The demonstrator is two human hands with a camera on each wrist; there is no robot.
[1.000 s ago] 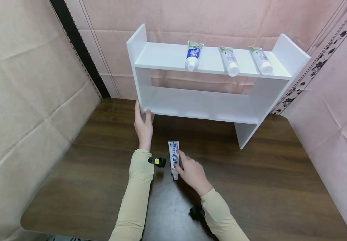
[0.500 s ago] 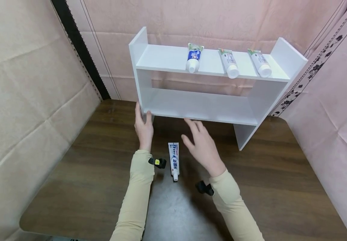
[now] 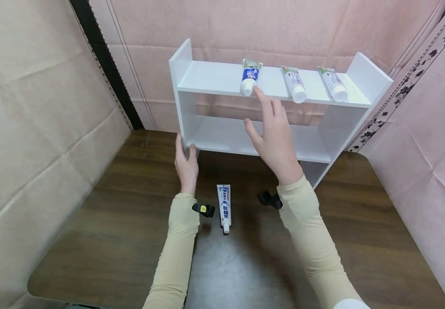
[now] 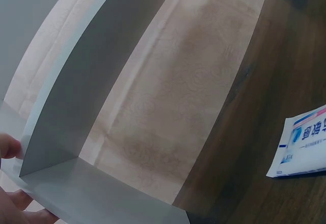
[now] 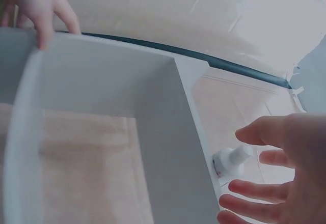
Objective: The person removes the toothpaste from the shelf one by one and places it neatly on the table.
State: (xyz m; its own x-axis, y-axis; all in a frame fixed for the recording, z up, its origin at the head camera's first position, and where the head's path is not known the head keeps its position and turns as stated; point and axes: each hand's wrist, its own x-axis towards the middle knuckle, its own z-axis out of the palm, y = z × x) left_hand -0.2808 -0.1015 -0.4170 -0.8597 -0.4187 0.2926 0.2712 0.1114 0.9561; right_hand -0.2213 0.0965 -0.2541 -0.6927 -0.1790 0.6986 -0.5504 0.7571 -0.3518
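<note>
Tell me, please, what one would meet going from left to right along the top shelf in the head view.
Left end panel, tube with a blue label, middle pale tube, rightmost pale tube, right end panel.

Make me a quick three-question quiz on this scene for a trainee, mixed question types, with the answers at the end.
1. How many tubes lie on the upper shelf?
2. True or false: the left grip holds a tube.
3. In the head view, which tube is nearest the right grip's index fingertip?
A) left shelf tube
B) right shelf tube
C) table tube

Key: 1. Three. 2. False; it holds the rack's left side panel. 3. A.
</note>
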